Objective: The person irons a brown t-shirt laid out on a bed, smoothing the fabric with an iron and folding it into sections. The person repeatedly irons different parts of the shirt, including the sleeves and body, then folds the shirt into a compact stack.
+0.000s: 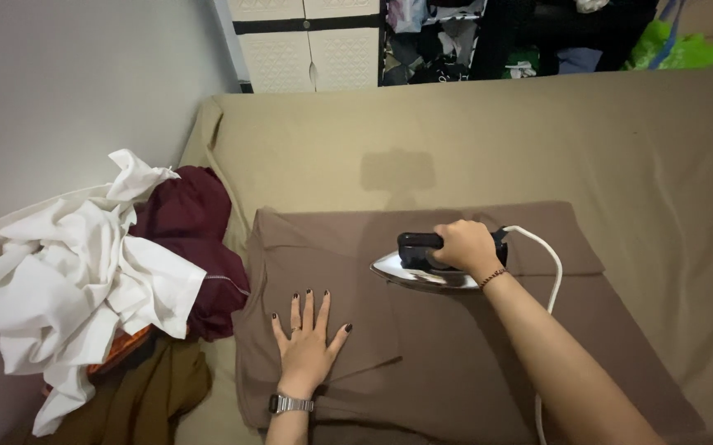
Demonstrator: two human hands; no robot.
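A brown garment (447, 346) lies spread flat on a tan-covered bed (537, 140). My right hand (465, 246) grips the black handle of a silver clothes iron (422, 272), which rests on the garment with its tip pointing left. A white cord (550, 264) runs from the iron's rear along my right forearm. My left hand (307, 334) lies flat on the garment with its fingers spread, to the lower left of the iron, with a metal watch on its wrist.
A pile of clothes sits at the bed's left edge: crumpled white cloth (76, 280), a maroon garment (191, 222) and olive fabric (142, 395). A white cabinet (307, 41) and shelves of clothes (488, 37) stand beyond the bed. A grey wall (60, 91) is on the left.
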